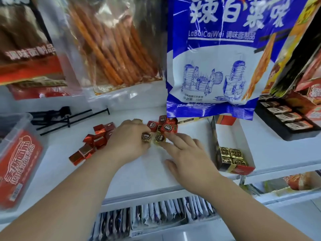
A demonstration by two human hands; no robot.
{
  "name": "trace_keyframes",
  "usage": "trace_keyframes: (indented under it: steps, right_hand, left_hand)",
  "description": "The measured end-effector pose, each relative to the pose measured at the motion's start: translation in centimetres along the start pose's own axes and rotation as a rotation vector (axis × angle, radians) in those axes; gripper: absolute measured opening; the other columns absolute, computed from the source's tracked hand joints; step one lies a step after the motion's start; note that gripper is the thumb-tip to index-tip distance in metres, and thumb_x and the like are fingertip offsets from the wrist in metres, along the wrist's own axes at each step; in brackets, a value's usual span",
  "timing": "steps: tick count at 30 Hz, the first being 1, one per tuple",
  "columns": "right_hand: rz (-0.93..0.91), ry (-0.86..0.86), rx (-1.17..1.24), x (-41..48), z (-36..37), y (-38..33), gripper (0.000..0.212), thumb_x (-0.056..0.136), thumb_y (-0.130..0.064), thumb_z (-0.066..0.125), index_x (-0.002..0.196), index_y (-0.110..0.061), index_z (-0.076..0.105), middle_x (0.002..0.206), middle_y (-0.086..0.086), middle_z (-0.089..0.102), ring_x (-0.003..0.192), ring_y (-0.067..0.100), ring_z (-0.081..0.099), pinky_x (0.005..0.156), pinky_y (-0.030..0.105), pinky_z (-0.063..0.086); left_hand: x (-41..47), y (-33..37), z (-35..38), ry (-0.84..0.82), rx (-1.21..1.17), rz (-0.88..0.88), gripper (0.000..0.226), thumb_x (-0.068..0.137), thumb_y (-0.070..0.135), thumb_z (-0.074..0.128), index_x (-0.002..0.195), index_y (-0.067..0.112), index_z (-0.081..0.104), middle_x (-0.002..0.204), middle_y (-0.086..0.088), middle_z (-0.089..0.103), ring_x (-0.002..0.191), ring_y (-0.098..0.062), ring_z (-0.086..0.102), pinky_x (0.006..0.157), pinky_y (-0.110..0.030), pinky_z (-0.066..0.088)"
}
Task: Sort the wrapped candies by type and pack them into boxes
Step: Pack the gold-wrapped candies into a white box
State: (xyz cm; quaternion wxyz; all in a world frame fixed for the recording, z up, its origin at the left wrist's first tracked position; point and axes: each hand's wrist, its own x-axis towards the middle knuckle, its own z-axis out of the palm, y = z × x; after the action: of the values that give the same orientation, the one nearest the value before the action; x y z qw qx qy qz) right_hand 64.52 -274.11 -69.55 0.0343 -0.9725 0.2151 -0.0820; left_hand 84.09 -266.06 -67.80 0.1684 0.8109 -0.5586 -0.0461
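Shelf: white shop shelf point(152, 174), snack bags point(213, 66) hanging behind it.
Candies: red pile point(97, 140) on the left, mixed cluster point(163, 126) in the middle, four gold ones in the box point(232, 136) on the right.
Left hand point(128, 143): pinches a gold candy point(146, 137).
Right hand point(189, 157): fingers flat, tips touching a second gold candy point(159, 138).
Handling: light, firm cubes in slick foil; probably best pinched across opposite sides.

Bare white shelf point(147, 171) lies open to you near its front edge. Red-wrapped candies point(97, 140) crowd your left, an open box point(231, 134) walls your right, and a hanging blue snack bag point(213, 66) overhangs the back.
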Motion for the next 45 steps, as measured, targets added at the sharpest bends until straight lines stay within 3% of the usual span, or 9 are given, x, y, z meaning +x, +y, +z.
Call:
trace_keyframes:
  steps: [5, 10, 14, 17, 20, 25, 31, 37, 45]
  right_hand:
    - [0.015, -0.055, 0.012, 0.5, 1.6, -0.9, 0.062, 0.091, -0.037, 0.045, 0.151, -0.032, 0.027, 0.157, -0.002, 0.033, 0.136, 0.033, 0.038, 0.105, 0.05, 0.036]
    - [0.013, -0.046, 0.03, 0.6, 0.9, -0.6, 0.054, 0.088, -0.034, 0.046, 0.14, -0.022, 0.046, 0.132, 0.0, 0.049, 0.114, 0.027, 0.048, 0.096, 0.042, 0.045]
    - [0.009, -0.072, 0.095, 0.3, -0.3, 0.1, 0.034, 0.086, -0.024, 0.056, 0.118, -0.019, 0.064, 0.124, 0.005, 0.049, 0.102, 0.029, 0.05, 0.094, 0.041, 0.045]
    - [-0.012, -0.076, 0.13, -0.6, -0.9, 0.6, 0.035, 0.085, -0.021, 0.061, 0.12, -0.02, 0.063, 0.137, 0.004, 0.049, 0.11, 0.031, 0.052, 0.099, 0.04, 0.044]
    - [-0.021, -0.097, 0.162, -1.4, -1.1, 0.9, 0.033, 0.084, -0.02, 0.065, 0.117, -0.02, 0.061, 0.118, 0.003, 0.062, 0.106, 0.028, 0.055, 0.093, 0.036, 0.045]
    - [0.129, -0.083, 0.346, -2.8, -1.6, 2.0, 0.055, 0.086, -0.026, 0.064, 0.138, -0.029, 0.047, 0.131, -0.004, 0.048, 0.102, 0.02, 0.06, 0.084, 0.028, 0.049]
    - [0.31, -0.03, 0.67, -3.8, -2.8, 2.7, 0.042, 0.078, -0.018, 0.075, 0.119, -0.026, 0.067, 0.104, -0.016, 0.06, 0.084, 0.002, 0.064, 0.077, 0.019, 0.052]
    - [0.339, -0.047, 0.69, -3.8, -2.1, 2.6, 0.041, 0.078, -0.014, 0.076, 0.116, -0.03, 0.069, 0.091, -0.014, 0.064, 0.079, -0.005, 0.062, 0.068, 0.004, 0.043]
    - [0.267, -0.042, 0.5, -3.5, -0.7, 2.1, 0.038, 0.074, -0.021, 0.074, 0.111, -0.024, 0.064, 0.105, -0.008, 0.058, 0.074, -0.001, 0.05, 0.069, 0.009, 0.038]
  left_hand:
    - [-0.1, 0.4, 0.5, -0.04, 0.006, 0.019, 0.035, 0.075, 0.028, 0.072, 0.11, 0.032, 0.069, 0.105, 0.004, 0.059, 0.104, -0.021, 0.054, 0.084, -0.037, 0.05]
    - [-0.4, 0.5, 0.7, -0.115, -0.002, 0.05, 0.04, 0.082, 0.031, 0.068, 0.121, 0.037, 0.063, 0.114, 0.004, 0.057, 0.11, -0.018, 0.05, 0.089, -0.031, 0.045]
    - [-0.9, 1.2, -0.4, -0.284, -0.208, 0.108, 0.032, 0.094, 0.031, 0.061, 0.123, 0.045, 0.061, 0.109, 0.018, 0.049, 0.091, 0.006, 0.048, 0.079, -0.006, 0.034]
    - [-1.4, 1.8, -0.6, -0.37, -0.185, 0.126, 0.026, 0.098, 0.036, 0.053, 0.123, 0.046, 0.058, 0.111, 0.012, 0.052, 0.094, -0.001, 0.05, 0.083, -0.017, 0.04]
    - [-1.6, 2.4, -0.5, -0.392, -0.161, 0.11, 0.03, 0.1, 0.036, 0.049, 0.127, 0.048, 0.053, 0.116, 0.011, 0.05, 0.098, -0.007, 0.05, 0.081, -0.02, 0.038]
    - [-1.5, 3.0, -0.4, -0.429, -0.168, 0.1, 0.035, 0.104, 0.028, 0.041, 0.129, 0.047, 0.054, 0.119, 0.01, 0.051, 0.107, -0.01, 0.049, 0.088, -0.022, 0.039]
    - [-1.4, 3.4, -0.2, -0.404, -0.153, 0.086, 0.031, 0.103, 0.034, 0.041, 0.13, 0.04, 0.055, 0.123, 0.013, 0.051, 0.102, -0.005, 0.047, 0.082, -0.02, 0.036]
    - [-1.7, 3.7, -0.8, -0.326, -0.209, 0.09, 0.028, 0.088, 0.032, 0.07, 0.113, 0.04, 0.061, 0.071, 0.018, 0.047, 0.059, 0.005, 0.048, 0.05, -0.011, 0.03]
    - [-1.8, 3.3, -0.9, -0.418, -0.416, 0.051, 0.028, 0.082, 0.021, 0.077, 0.1, 0.039, 0.064, 0.073, 0.028, 0.059, 0.054, 0.004, 0.05, 0.05, -0.01, 0.038]
